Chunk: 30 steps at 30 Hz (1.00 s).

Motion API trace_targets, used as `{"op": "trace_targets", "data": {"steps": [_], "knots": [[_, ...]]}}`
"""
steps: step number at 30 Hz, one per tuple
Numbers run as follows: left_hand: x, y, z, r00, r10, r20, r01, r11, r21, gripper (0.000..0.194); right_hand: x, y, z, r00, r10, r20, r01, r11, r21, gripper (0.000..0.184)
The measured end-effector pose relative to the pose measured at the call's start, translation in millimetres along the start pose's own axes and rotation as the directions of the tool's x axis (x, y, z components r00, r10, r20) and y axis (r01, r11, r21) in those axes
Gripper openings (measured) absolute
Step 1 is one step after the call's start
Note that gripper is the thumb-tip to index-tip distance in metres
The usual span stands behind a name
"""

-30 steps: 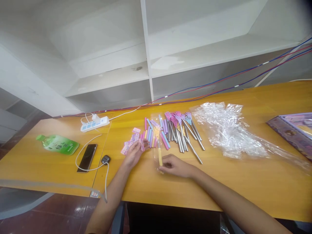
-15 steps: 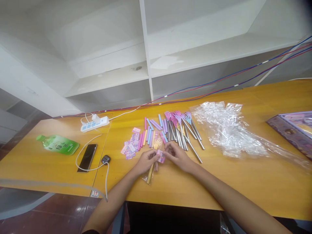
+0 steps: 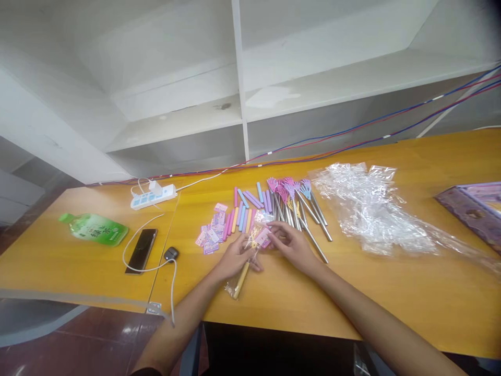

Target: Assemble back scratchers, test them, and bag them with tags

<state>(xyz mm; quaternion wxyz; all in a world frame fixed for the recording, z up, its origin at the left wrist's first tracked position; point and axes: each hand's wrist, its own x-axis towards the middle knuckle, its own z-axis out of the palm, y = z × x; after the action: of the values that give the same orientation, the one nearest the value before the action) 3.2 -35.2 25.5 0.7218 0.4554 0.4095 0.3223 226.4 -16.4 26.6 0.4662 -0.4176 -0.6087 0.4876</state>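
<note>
Head view: your left fingers [image 3: 246,255] gripped the bagged yellow scratcher [image 3: 241,280] over the desk [image 3: 305,308], its long axis slanting away to your right; your right fingers [image 3: 281,227], nearer its far end, pinched the pink card [image 3: 263,238].

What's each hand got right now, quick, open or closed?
Left hand: closed, holding the clear bag with a yellow scratcher inside.
Right hand: fingers closed on a pink card at the bag's far end.
</note>
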Motion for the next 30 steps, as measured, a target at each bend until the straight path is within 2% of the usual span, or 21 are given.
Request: {"op": "trace_targets", "data": {"steps": [2, 5, 6, 8, 11, 13, 17, 20, 22, 25, 28, 30], "knots": [[1, 0, -0.2, 1.000, 0.015, -0.014, -0.015, 0.997, -0.072, 0.052, 0, 0, 0, 1.000, -0.013, -0.004, 0.013, 1.000, 0.014, 0.036], [1, 2, -1.1, 0.999, 0.008, -0.047, -0.014, 0.991, -0.133, 0.047, -2, 1, 0, 0.999, -0.033, 0.037, 0.032, 0.999, 0.006, 0.030], [0, 3, -1.4, 0.998, 0.002, -0.059, -0.010, 0.991, -0.136, 0.048, -2, 2, 0, 0.996, -0.065, 0.053, 0.066, 0.998, -0.022, 0.025], [0, 5, -1.7, 0.997, -0.009, -0.081, -0.002, 0.992, -0.124, 0.050, -3, 5, 0, 0.976, -0.198, 0.089, 0.209, 0.969, -0.130, 0.012], [0, 6, -1.3, 0.995, -0.034, -0.092, 0.027, 0.997, -0.074, 0.061, -3, 8, 1, 0.891, -0.430, 0.149, 0.454, 0.825, -0.337, 0.011], [-1, 6, -0.4, 0.996, -0.042, -0.078, 0.039, 0.999, -0.038, 0.071, -3, 10, 3, 0.838, -0.522, 0.159, 0.532, 0.713, -0.457, 0.013], [-4, 6, 2.8, 0.999, -0.038, -0.014, 0.037, 0.999, -0.036, 0.082, -3, 10, 5, 0.783, -0.589, 0.200, 0.556, 0.518, -0.650, 0.011], [-8, 7, 5.9, 0.997, -0.064, 0.049, 0.067, 0.996, -0.057, 0.089, -2, 9, 2, 0.779, -0.598, 0.187, 0.519, 0.449, -0.728, 0.014], [-9, 6, 7.2, 0.994, -0.075, 0.082, 0.079, 0.996, -0.049, 0.089, -1, 6, -1, 0.792, -0.598, 0.128, 0.478, 0.474, -0.739, 0.013], [-8, 4, 6.8, 0.994, -0.055, 0.096, 0.060, 0.997, -0.044, 0.089, -1, 2, -4, 0.837, -0.546, 0.036, 0.426, 0.608, -0.670, 0.013], [-6, 1, 3.7, 0.997, -0.005, 0.083, 0.011, 0.998, -0.069, 0.097, -2, 1, -3, 0.888, -0.460, 0.009, 0.381, 0.724, -0.576, 0.024], [-5, 1, 1.1, 0.997, 0.009, 0.083, -0.002, 0.997, -0.084, 0.102, -2, 3, -1, 0.913, -0.408, 0.005, 0.347, 0.768, -0.538, 0.023]]}}
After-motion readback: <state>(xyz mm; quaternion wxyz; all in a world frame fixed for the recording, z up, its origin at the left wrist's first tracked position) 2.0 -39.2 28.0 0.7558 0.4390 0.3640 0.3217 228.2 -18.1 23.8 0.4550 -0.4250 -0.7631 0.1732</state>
